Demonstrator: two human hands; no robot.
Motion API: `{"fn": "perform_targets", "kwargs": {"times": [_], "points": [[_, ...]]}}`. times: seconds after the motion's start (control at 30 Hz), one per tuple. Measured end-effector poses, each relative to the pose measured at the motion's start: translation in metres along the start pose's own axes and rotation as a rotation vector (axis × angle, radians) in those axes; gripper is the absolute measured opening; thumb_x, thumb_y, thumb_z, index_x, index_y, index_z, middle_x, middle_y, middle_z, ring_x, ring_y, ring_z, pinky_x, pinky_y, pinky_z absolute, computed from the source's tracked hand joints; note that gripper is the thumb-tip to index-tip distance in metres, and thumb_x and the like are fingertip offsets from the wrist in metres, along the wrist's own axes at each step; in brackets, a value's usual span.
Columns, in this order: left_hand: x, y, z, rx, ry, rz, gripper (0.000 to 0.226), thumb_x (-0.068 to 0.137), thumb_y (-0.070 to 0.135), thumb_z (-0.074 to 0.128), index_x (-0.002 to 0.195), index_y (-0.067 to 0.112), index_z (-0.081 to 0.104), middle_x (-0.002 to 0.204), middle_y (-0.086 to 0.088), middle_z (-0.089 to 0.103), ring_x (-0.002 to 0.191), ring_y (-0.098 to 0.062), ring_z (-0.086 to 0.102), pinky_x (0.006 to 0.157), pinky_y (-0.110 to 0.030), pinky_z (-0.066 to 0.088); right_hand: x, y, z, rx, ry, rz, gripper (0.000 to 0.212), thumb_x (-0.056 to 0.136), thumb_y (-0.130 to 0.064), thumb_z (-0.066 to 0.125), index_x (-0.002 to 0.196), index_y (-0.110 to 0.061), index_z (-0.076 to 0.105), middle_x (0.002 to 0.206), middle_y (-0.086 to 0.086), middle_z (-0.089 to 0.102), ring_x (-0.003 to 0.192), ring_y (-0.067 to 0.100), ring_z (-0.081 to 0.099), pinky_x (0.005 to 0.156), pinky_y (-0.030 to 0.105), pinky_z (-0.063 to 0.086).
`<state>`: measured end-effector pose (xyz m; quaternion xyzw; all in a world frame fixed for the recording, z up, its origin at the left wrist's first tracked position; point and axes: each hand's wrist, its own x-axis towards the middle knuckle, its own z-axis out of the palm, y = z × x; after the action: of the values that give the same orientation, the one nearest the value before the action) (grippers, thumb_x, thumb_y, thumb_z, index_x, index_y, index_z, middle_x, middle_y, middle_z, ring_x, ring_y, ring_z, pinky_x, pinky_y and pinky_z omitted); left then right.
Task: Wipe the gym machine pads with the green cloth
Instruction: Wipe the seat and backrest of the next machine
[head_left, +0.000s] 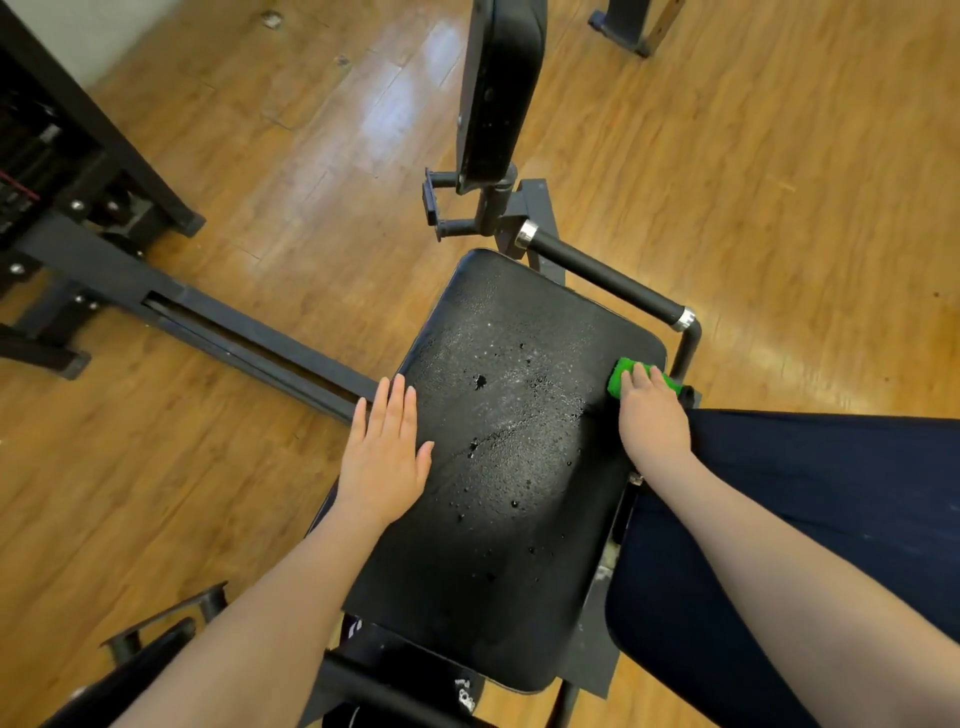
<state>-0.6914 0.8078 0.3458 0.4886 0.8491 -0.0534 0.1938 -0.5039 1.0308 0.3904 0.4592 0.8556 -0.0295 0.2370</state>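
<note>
Covering the room: glossy wooden floor (727, 182), dark machine frame (93, 208) at left
left hand (384, 457): flat, fingers straight, resting on seat pad's left edge
seat pad (509, 467): black, wet with droplets, long axis near to far; upright back pad (498, 88) beyond
right hand (652, 415): pressing green cloth (621, 382) at pad's right edge, beside handle bar (608, 275)

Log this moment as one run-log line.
step: wiping | right hand: presses green cloth on seat pad | left hand: flat on pad edge | pad: wet droplets
</note>
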Motion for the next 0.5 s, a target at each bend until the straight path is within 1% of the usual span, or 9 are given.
{"fn": "perform_targets", "kwargs": {"times": [0.1,0.17,0.23,0.3,0.4,0.43,0.5], "points": [[-0.024,-0.001,-0.002,-0.007,-0.048,-0.062,0.074,0.101,0.052,0.022,0.153,0.008,-0.007,0.161,-0.013,-0.012,0.148,-0.029,-0.013,0.112,-0.039,-0.014,0.001,-0.022,-0.016,0.154,0.065,-0.030,0.059,0.092,0.008,0.038,0.147,-0.006,0.023,0.155,0.011,0.016,0.144,0.027,0.011,0.115,0.040,0.019],[-0.042,-0.005,0.001,-0.040,-0.108,-0.078,0.077,0.100,0.055,0.022,0.153,0.008,-0.010,0.161,-0.012,-0.015,0.146,-0.027,-0.018,0.112,-0.039,-0.014,0.008,-0.050,-0.027,0.192,0.119,-0.137,0.062,0.091,0.011,0.037,0.148,-0.009,0.022,0.156,0.009,0.016,0.144,0.025,0.009,0.115,0.040,0.020],[-0.051,-0.007,0.001,-0.082,-0.146,-0.108,0.083,0.098,0.060,0.025,0.153,0.009,-0.012,0.160,-0.011,-0.018,0.140,-0.024,-0.026,0.111,-0.039,-0.014,0.022,-0.084,-0.038,0.192,0.160,-0.257,0.060,0.092,0.010,0.037,0.147,-0.009,0.023,0.156,0.009,0.018,0.144,0.025,0.009,0.114,0.040,0.023],[-0.051,-0.005,0.000,-0.114,-0.188,-0.115,0.098,0.092,0.068,0.034,0.151,0.008,-0.015,0.158,-0.013,-0.023,0.136,-0.024,-0.031,0.111,-0.040,-0.015,0.037,-0.118,-0.049,0.182,0.188,-0.347,0.058,0.093,0.008,0.037,0.147,-0.008,0.024,0.155,0.008,0.020,0.144,0.025,0.010,0.112,0.041,0.027],[-0.050,0.000,-0.002,-0.140,-0.297,-0.116,0.125,0.078,0.074,0.055,0.148,0.004,-0.022,0.152,-0.015,-0.032,0.141,-0.029,-0.028,0.110,-0.040,-0.016,0.053,-0.157,-0.054,0.117,0.188,-0.468,0.054,0.095,0.006,0.035,0.147,-0.008,0.025,0.155,0.008,0.020,0.144,0.026,0.011,0.114,0.040,0.024],[-0.049,0.000,-0.002,-0.139,-0.321,-0.118,0.129,0.075,0.073,0.059,0.147,0.003,-0.023,0.151,-0.015,-0.033,0.141,-0.031,-0.027,0.109,-0.040,-0.016,0.056,-0.167,-0.052,0.083,0.172,-0.500,0.053,0.096,0.004,0.034,0.147,-0.008,0.025,0.155,0.008,0.019,0.144,0.026,0.010,0.114,0.039,0.022],[-0.047,0.000,-0.002,-0.131,-0.336,-0.124,0.131,0.074,0.070,0.064,0.147,0.003,-0.021,0.152,-0.018,-0.032,0.141,-0.033,-0.028,0.108,-0.041,-0.016,0.057,-0.177,-0.042,0.036,0.140,-0.521,0.053,0.097,0.003,0.033,0.147,-0.008,0.022,0.156,0.008,0.016,0.144,0.026,0.009,0.115,0.039,0.017]]}}
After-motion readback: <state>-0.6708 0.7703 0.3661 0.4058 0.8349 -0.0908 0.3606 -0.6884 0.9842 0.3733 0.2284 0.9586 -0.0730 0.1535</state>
